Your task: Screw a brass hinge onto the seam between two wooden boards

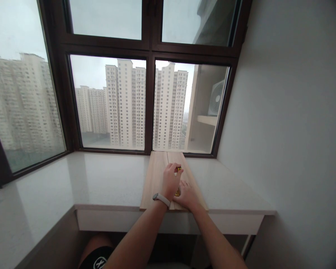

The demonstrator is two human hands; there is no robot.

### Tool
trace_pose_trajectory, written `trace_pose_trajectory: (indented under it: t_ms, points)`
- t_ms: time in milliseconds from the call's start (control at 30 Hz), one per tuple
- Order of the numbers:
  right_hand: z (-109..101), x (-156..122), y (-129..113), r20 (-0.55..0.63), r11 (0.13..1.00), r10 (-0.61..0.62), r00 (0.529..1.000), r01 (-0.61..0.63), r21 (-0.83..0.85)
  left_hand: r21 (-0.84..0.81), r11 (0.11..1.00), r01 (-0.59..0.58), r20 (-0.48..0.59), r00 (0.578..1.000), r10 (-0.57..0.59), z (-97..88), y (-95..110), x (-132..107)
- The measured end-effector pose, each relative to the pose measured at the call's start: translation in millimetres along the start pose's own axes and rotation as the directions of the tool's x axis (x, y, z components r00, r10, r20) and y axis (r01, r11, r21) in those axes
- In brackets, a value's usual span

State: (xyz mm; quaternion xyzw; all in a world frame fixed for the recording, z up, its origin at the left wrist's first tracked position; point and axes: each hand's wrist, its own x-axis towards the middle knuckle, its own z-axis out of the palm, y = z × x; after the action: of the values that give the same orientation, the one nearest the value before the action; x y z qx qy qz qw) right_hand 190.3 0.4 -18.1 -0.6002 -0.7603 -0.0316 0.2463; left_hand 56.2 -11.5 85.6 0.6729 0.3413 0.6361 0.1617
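Note:
My left hand (pixel 171 178), with a light-banded watch (pixel 161 199) on its wrist, reaches over the wooden board (pixel 155 179). Its thumb and fingers pinch a small yellow-and-black object (pixel 179 169), too small to name for certain. Nearer to me, my right hand (pixel 187 195) rests low on the board with its fingers curved. Another bit of yellow (pixel 177 193) shows between its thumb and fingers, partly covered. Whether the two yellow parts belong together cannot be made out. A dark line (pixel 167 157) runs lengthwise along the board.
The board lies on a white windowsill counter (pixel 109 179), its near end at the front edge. Brown-framed windows (pixel 149 104) stand behind it, and a plain wall (pixel 282 112) rises on the right. My leg (pixel 96 248) is below the counter at left.

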Motion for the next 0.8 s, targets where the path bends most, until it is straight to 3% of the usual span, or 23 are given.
trace_pose_trajectory:
  t_ms: [233,800]
  points:
    - [-2.0,-1.1,-1.3,-0.015,1.000,-0.002,1.000,0.003,0.012,-0.017,1.000,0.000,0.056,0.998,0.001,-1.4,-1.9,2.2]
    - [0.7,0.7,0.9,0.001,1.000,0.003,1.000,-0.003,-0.016,0.130,0.992,0.002,-0.035,0.999,0.003,1.3,-2.8,-0.3]
